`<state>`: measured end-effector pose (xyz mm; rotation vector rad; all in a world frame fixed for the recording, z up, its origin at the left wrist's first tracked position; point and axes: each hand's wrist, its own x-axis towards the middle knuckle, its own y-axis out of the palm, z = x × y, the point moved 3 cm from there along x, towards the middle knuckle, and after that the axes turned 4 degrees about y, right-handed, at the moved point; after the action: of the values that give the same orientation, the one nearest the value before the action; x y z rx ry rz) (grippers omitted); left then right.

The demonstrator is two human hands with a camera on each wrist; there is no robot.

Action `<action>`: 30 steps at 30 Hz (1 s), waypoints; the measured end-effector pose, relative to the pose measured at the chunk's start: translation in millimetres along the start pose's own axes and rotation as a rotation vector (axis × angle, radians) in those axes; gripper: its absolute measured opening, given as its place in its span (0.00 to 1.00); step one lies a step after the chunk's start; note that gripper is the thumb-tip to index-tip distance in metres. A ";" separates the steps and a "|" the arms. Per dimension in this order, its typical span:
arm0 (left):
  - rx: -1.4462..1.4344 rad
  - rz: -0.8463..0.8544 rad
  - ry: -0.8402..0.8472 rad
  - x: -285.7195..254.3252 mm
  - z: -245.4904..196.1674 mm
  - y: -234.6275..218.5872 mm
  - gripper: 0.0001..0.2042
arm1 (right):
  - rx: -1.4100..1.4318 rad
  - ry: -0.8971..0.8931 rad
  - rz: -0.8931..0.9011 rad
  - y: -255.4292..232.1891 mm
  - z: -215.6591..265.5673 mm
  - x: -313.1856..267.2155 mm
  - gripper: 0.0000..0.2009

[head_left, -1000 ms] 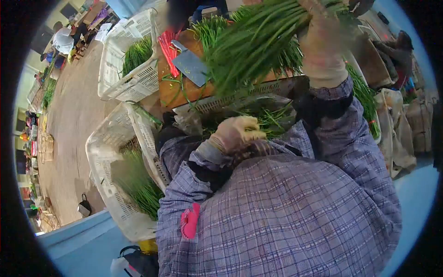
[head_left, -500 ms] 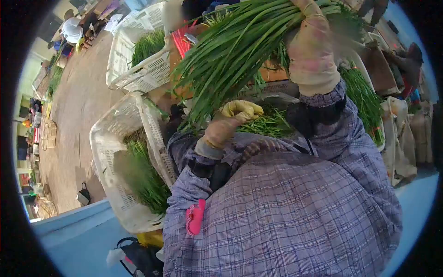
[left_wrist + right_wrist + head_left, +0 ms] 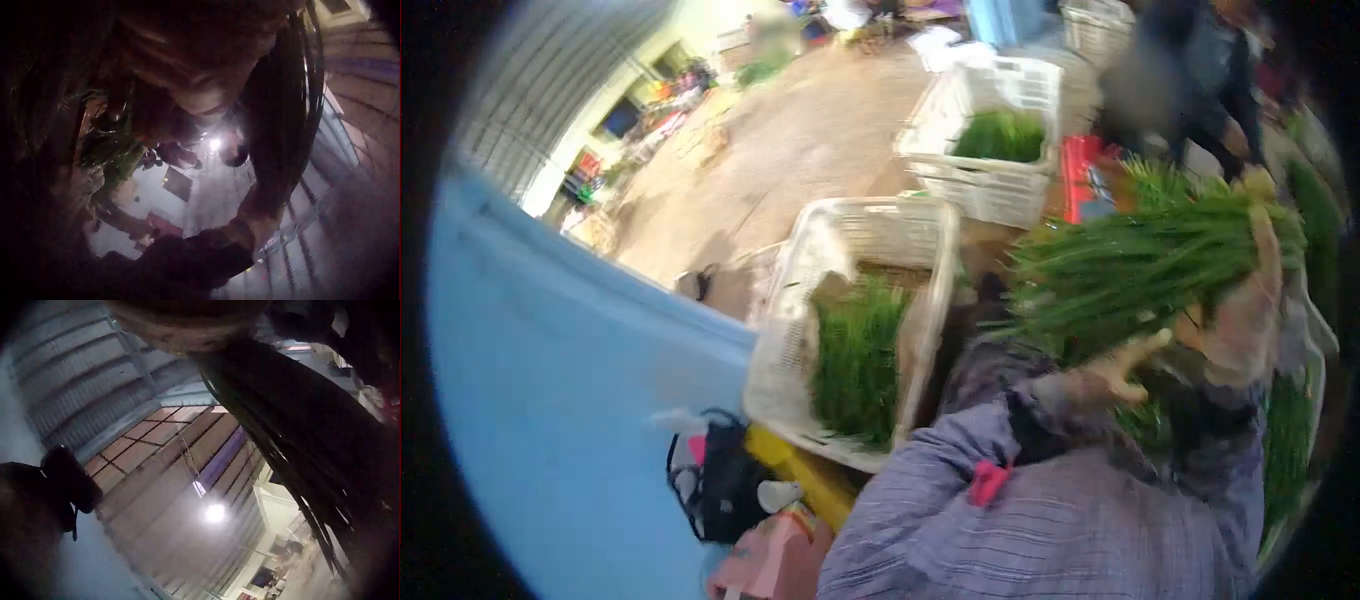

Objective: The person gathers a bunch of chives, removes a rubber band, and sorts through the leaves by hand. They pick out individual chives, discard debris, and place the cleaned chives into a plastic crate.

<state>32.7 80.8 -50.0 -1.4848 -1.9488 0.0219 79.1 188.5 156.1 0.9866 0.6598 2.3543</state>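
Observation:
In the head view a large bunch of long green stalks [image 3: 1130,265] hangs at the right, its cut ends gripped by the gloved right hand [image 3: 1240,315]. Below the bunch, the left hand [image 3: 1115,375] has thumb and forefinger spread apart, with nothing seen between them. In the right wrist view the stalks [image 3: 300,419] run down, dark, from beside the right hand [image 3: 194,325]. The left wrist view is dim: the left hand [image 3: 200,75] fills its top, with dark stalks [image 3: 281,112] alongside.
A white crate [image 3: 775,360] with green stalks stands left of the body, another crate [image 3: 990,190] behind it. Beyond are red strips [image 3: 1082,175] and a person [image 3: 1170,80]. A blue wall [image 3: 580,400], a black bag [image 3: 725,480] and a pink item [image 3: 775,555] lie left.
The head view has swung left, so crates and hands appear farther right. The right hand still grips the bunch, now lower in view; the left hand's curled fingers have spread beneath it.

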 end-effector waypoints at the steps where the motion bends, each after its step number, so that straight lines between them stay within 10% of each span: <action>1: -0.038 -0.083 -0.090 3.7 -22.6 -16.6 0.42 | 0.020 0.104 -0.119 4.2 -7.0 2.6 0.23; 6: -0.722 -0.185 -0.224 7.7 -40.8 -64.1 0.43 | 0.026 0.301 -0.296 12.1 -55.0 -7.6 0.19; 8: -0.992 -0.183 -0.341 8.6 -57.8 -76.8 0.40 | -0.075 0.404 -0.108 29.0 -68.9 -36.0 0.19; 10: -1.405 -0.790 -0.057 22.5 -39.7 -82.1 0.38 | 0.040 0.288 -0.085 37.1 -77.4 -50.5 0.19; 11: -1.428 -0.747 0.118 22.1 -40.6 -96.3 0.27 | 0.246 0.362 0.018 51.6 -80.9 -61.4 0.25; 12: -0.930 -0.864 -0.120 10.3 -24.8 -106.1 0.27 | 0.273 0.378 0.013 48.7 -85.5 -55.4 0.28; 13: -1.336 -0.958 -0.072 22.4 -59.3 -114.1 0.27 | 0.198 0.407 -0.058 38.1 -96.0 -59.4 0.29; 15: -1.158 -1.008 -0.067 16.0 -41.0 -122.8 0.26 | 0.095 0.422 -0.148 5.4 -96.2 -63.1 0.31; 17: -1.211 -0.986 -0.069 5.8 -41.8 -129.9 0.26 | -0.034 0.581 0.207 -2.0 -93.6 -71.2 0.33; 22: -1.276 -0.902 -0.150 1.0 -27.1 -124.2 0.25 | -0.641 0.505 0.239 -102.9 -73.5 -58.2 0.28; 24: -1.407 -0.789 -0.140 1.8 -22.5 -114.6 0.25 | -0.566 0.551 0.112 -90.2 -41.3 -36.0 0.26; 30: -1.347 -0.745 -0.220 17.2 -48.2 -96.8 0.28 | -0.764 0.779 0.471 -31.1 -26.0 -51.1 0.25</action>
<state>-26.5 43.7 34.4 -1.2787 -2.7126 -1.7975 98.9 174.8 95.5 -0.1607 -0.3003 3.0088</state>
